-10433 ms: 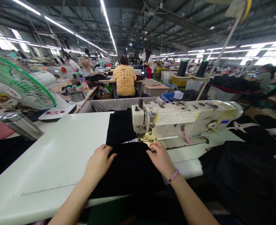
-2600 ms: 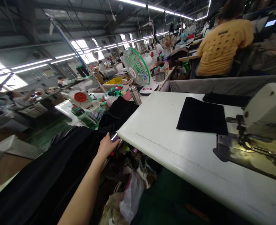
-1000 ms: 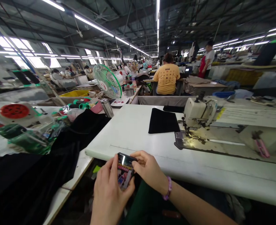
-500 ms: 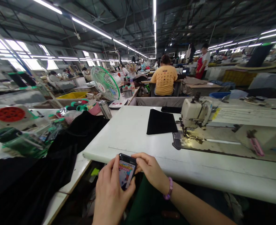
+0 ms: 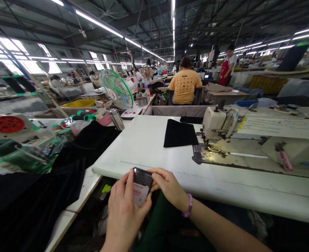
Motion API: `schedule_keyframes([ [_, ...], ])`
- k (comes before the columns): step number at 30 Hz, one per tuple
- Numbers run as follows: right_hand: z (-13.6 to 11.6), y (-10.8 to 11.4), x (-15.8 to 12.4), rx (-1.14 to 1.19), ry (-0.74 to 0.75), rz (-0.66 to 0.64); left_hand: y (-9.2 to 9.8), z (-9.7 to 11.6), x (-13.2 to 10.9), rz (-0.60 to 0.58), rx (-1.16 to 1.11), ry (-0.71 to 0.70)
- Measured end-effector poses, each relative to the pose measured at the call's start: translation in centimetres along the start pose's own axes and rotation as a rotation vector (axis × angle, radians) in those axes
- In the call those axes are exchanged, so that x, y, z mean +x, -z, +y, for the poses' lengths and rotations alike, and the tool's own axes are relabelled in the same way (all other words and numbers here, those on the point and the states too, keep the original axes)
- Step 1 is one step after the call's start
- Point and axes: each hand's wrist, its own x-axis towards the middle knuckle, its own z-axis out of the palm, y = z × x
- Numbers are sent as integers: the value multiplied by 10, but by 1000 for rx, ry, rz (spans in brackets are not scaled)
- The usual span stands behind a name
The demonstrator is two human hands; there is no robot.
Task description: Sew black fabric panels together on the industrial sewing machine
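Observation:
A dark-cased smartphone [image 5: 141, 190] is held between both hands at the front edge of the white sewing table [image 5: 144, 140], its lit screen facing me. My left hand [image 5: 125, 206] wraps its left side, with the thumb by the lower screen. On the upper right edge, my right hand [image 5: 167, 185] grips with closed fingers; a purple bead bracelet [image 5: 188, 205] circles that wrist. Beyond the phone, a black fabric piece [image 5: 180, 133] lies flat on the tabletop. Just right of the fabric stands a sewing machine [image 5: 217, 124].
Pink-handled snips [image 5: 285, 159] lie on the machine bed. Dark cloth [image 5: 91, 143] is heaped on the left, near a steel flask [image 5: 116, 119] and a green-rimmed fan [image 5: 116, 89]. Ahead, a person in a yellow shirt [image 5: 185, 85] sits facing away.
The phone's screen has gone from a colourful picture to a dark top with a pale panel below. Both hands keep their hold. The view has shifted slightly.

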Motion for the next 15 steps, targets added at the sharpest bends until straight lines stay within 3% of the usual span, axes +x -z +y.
schedule_keyframes([
  [3,-2,0,0,23,-29,5,-2,-2,-1,-23,-93,50],
  [6,-5,3,1,43,-57,12,-2,-12,-2,-140,-313,233],
  [10,-11,11,4,63,-67,31,6,-31,-3,-440,-770,643],
  [13,-15,17,7,84,-77,21,18,-38,-6,-731,-1081,816],
  [15,-18,20,8,96,-91,2,25,-35,-10,-844,-1187,906],
])
